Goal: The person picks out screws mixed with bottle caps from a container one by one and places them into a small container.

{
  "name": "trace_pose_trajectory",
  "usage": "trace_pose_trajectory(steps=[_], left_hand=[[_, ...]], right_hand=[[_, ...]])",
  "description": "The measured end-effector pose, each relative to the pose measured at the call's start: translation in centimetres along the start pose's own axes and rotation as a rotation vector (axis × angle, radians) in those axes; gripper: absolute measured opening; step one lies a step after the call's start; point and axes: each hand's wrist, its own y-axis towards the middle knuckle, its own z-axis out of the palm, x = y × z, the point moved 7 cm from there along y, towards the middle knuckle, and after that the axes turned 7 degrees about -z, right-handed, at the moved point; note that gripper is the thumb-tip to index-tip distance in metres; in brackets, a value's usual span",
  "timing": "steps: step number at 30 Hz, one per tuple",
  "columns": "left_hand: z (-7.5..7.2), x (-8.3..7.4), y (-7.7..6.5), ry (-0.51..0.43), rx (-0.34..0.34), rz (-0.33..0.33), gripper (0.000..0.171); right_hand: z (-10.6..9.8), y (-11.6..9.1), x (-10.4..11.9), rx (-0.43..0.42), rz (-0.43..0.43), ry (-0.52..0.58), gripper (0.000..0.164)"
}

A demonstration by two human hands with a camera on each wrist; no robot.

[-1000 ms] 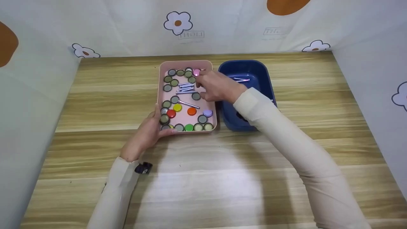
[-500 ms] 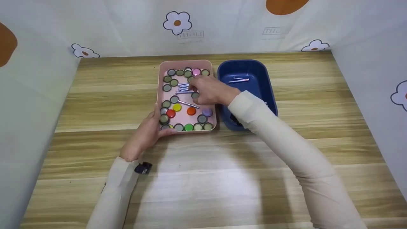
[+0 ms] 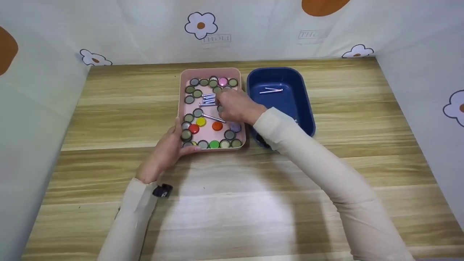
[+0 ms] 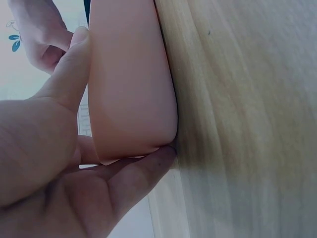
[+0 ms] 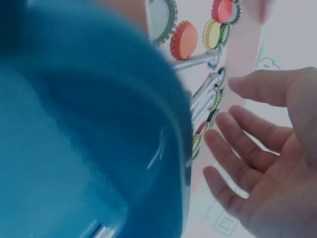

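My left hand [image 3: 161,154] holds the near left corner of a pink tray [image 3: 210,73], thumb along one wall and fingers round the other; its wall [image 4: 133,74] fills the left wrist view. Inside lie many bottle caps, mostly inside-up, with a few coloured ones such as an orange cap [image 3: 217,125]. A cluster of long silver nail-like fasteners [image 3: 209,97] lies mid-tray, one more fastener [image 3: 214,118] slanting below. Over their right ends hovers my right hand [image 3: 237,106]; in the right wrist view its fingers are spread, thumb apart, holding nothing.
A dark blue bin [image 3: 290,101] stands right of the tray under my right forearm, which hides its near part. Two silver fasteners [image 3: 271,90] lie in its far half. Floral cloth walls [image 3: 253,40] enclose the wooden table [image 3: 224,203] at back and sides.
My right hand has moved slightly left and toward me, from the tray's far right part to the fastener cluster, uncovering caps at the far right corner. My left hand stays put.
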Motion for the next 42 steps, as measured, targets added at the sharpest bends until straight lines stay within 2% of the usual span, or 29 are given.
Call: trace_pose_trajectory(steps=[11, 18, 23, 34, 38, 42], left_hand=[[0.1, 0.0, -0.2, -0.022, 0.016, -0.025, 0.102], [0.2, -0.1, -0.4, 0.169, -0.008, -0.016, 0.118], [0.3, 0.0, -0.3, 0.150, -0.005, -0.019, 0.119], [0.3, 0.1, -0.2, 0.128, -0.015, -0.014, 0.119], [0.2, 0.0, -0.2, 0.098, -0.019, -0.003, 0.116], [0.3, 0.0, -0.3, 0.110, -0.021, 0.010, 0.117]], right_hand=[[2.2, 0.0, 0.5, 0.062, 0.091, 0.178, 0.036], [2.7, 0.1, 0.9, 0.026, 0.082, 0.047, 0.029], [3.4, 0.2, 1.0, 0.025, 0.094, -0.005, 0.024], [3.9, 0.1, 0.5, -0.016, 0.127, -0.004, 0.027], [4.2, 0.0, 0.5, -0.026, 0.116, -0.024, 0.029], [4.3, 0.0, 0.7, -0.046, 0.096, -0.043, 0.029]])
